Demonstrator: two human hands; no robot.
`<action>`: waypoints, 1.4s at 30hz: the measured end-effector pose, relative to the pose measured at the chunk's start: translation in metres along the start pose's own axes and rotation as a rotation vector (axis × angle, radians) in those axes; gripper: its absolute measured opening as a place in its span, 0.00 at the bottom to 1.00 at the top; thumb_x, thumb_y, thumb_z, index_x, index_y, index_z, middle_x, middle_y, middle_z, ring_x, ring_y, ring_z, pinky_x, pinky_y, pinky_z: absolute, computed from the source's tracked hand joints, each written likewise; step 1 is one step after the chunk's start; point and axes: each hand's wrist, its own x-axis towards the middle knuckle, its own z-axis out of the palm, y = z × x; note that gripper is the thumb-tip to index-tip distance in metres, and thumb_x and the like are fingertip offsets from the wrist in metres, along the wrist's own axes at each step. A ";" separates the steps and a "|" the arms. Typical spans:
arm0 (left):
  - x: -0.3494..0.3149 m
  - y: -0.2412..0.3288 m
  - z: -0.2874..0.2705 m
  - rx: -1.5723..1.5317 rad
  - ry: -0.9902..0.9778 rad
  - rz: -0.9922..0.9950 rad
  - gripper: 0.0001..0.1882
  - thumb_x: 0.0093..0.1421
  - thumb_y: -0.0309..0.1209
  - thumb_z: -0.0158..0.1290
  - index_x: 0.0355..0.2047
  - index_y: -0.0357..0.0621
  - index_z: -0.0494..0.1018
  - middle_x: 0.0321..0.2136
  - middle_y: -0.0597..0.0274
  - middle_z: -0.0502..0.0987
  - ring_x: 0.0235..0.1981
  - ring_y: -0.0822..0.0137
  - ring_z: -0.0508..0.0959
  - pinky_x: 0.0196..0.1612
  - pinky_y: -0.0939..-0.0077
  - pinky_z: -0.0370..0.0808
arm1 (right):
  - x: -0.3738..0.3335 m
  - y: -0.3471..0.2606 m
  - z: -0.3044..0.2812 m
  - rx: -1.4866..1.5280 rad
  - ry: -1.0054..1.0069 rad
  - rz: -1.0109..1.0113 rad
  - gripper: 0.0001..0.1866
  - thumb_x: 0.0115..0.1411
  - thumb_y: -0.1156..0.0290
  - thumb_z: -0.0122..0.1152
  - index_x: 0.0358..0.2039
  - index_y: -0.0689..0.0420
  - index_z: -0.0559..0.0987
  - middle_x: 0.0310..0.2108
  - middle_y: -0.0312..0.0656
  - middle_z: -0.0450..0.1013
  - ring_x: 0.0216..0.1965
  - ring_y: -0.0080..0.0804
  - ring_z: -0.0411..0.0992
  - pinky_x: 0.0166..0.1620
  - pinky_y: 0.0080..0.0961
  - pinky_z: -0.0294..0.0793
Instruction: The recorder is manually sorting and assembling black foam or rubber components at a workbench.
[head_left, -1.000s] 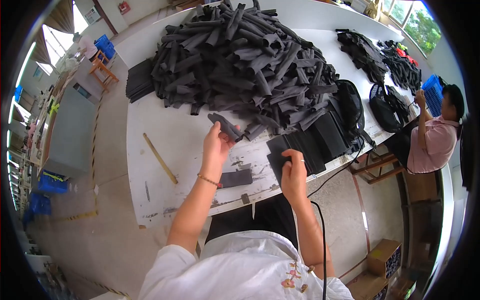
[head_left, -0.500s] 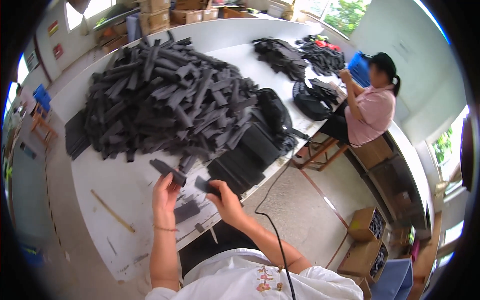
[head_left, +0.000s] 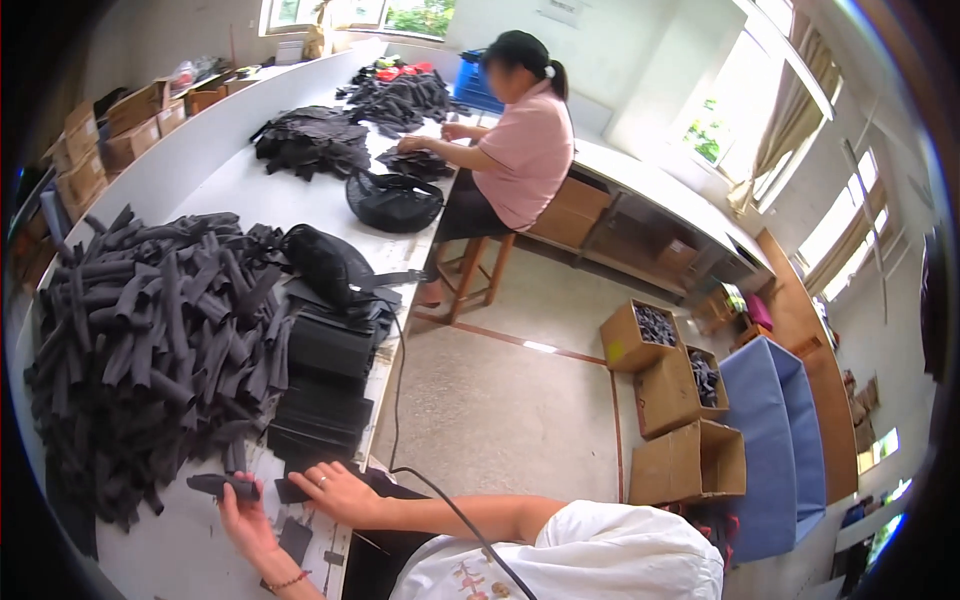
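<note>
My left hand [head_left: 246, 525], at the near end of the white worktable [head_left: 225, 185], is closed around a dark grey curled strip [head_left: 208, 484] of fabric-like material. Just to its right, my right hand [head_left: 345, 495] has its fingers on a dark flat piece [head_left: 289, 490] that shows at the fingertips. A large heap of similar curled strips [head_left: 150, 320] covers the table beyond my left hand. Stacked dark flat sheets [head_left: 320, 375] lie along the table edge, past my right hand. Another loose dark piece [head_left: 294, 540] rests on the table between my forearms.
A black mesh-covered object [head_left: 325, 262] sits beyond the stack, and a black cable [head_left: 400, 400] hangs down across my right forearm. A co-worker in pink [head_left: 530, 150] sits farther along the table. Cardboard boxes [head_left: 665, 395] and a blue bin [head_left: 770, 440] stand on the right.
The view has swung to the right, so the heap and my hands now appear farther left. Both hands still hold dark pieces, close together.
</note>
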 end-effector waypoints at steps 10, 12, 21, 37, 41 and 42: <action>0.009 -0.007 0.000 0.152 -0.019 -0.014 0.25 0.65 0.31 0.53 0.60 0.38 0.63 0.54 0.58 0.71 0.50 0.63 0.75 0.50 0.70 0.77 | 0.000 0.006 -0.001 -0.026 0.082 -0.023 0.35 0.55 0.65 0.61 0.61 0.65 0.64 0.40 0.43 0.66 0.41 0.38 0.65 0.44 0.31 0.65; 0.008 -0.009 0.006 0.169 -0.017 -0.023 0.26 0.65 0.31 0.53 0.61 0.38 0.63 0.55 0.58 0.70 0.51 0.62 0.75 0.51 0.70 0.77 | 0.000 0.006 0.000 -0.030 0.070 -0.012 0.35 0.55 0.65 0.61 0.61 0.65 0.64 0.40 0.43 0.66 0.41 0.38 0.65 0.44 0.31 0.65; 0.009 -0.013 0.017 0.156 -0.006 -0.057 0.26 0.67 0.32 0.51 0.62 0.37 0.61 0.58 0.58 0.68 0.52 0.62 0.74 0.51 0.71 0.76 | -0.001 0.007 -0.001 0.001 0.105 -0.032 0.34 0.56 0.65 0.60 0.61 0.66 0.64 0.41 0.44 0.66 0.41 0.38 0.65 0.45 0.32 0.64; 0.009 -0.010 0.019 0.105 -0.036 -0.097 0.23 0.68 0.30 0.49 0.62 0.37 0.62 0.54 0.55 0.72 0.50 0.66 0.77 0.49 0.76 0.79 | -0.001 0.005 0.000 0.007 0.088 -0.022 0.33 0.56 0.66 0.59 0.60 0.66 0.64 0.41 0.45 0.66 0.42 0.38 0.65 0.46 0.32 0.64; 0.008 -0.009 0.020 0.095 -0.047 -0.092 0.23 0.68 0.29 0.48 0.61 0.37 0.62 0.53 0.55 0.73 0.49 0.67 0.77 0.48 0.77 0.79 | -0.001 0.005 -0.003 0.004 0.079 -0.027 0.33 0.56 0.66 0.59 0.60 0.66 0.64 0.41 0.45 0.66 0.42 0.38 0.65 0.46 0.31 0.64; 0.008 -0.008 0.020 0.096 -0.046 -0.087 0.23 0.68 0.29 0.48 0.61 0.37 0.62 0.53 0.55 0.73 0.49 0.67 0.77 0.48 0.77 0.79 | -0.001 0.005 -0.003 0.007 0.080 -0.031 0.33 0.56 0.66 0.59 0.60 0.66 0.64 0.41 0.45 0.66 0.42 0.38 0.65 0.46 0.31 0.64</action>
